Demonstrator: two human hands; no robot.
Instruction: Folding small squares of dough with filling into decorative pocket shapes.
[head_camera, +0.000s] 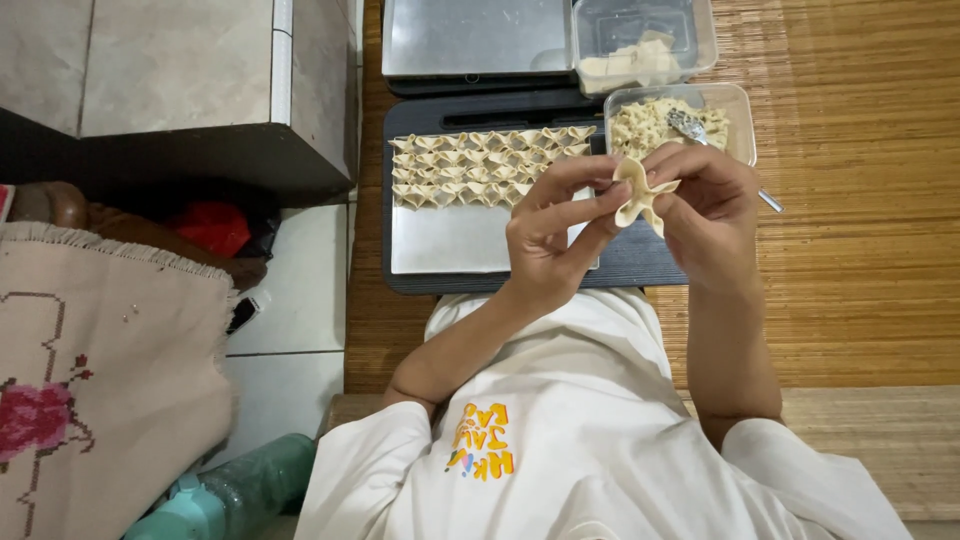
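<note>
Hands of a person in a white shirt, seen from above, meet over the right end of a dark rectangular tray (640, 262). The left hand (545, 235) and the right hand (705, 205) together pinch a pale, ruffled dough wrapper (640, 192), fingertips closed on its folded edges from both sides. The wrapper is held in the air, just near of a clear plastic tub of pale minced filling (735, 100), in which a metal spoon (688, 124) rests; its handle appears to pass behind the right hand, though that stretch is hidden. Farther off stands a second clear plastic tub holding flat pale wrapper sheets (640, 62). On the tray lies a white sheet (450, 240) bearing rows of small folded dumplings (480, 165) along its far edge, left of the hands. A grey metal tray (475, 35) lies beyond. All rest on a woven bamboo mat (860, 250). At the near left are an embroidered beige cloth (100, 380) and a green bottle (235, 495).
</note>
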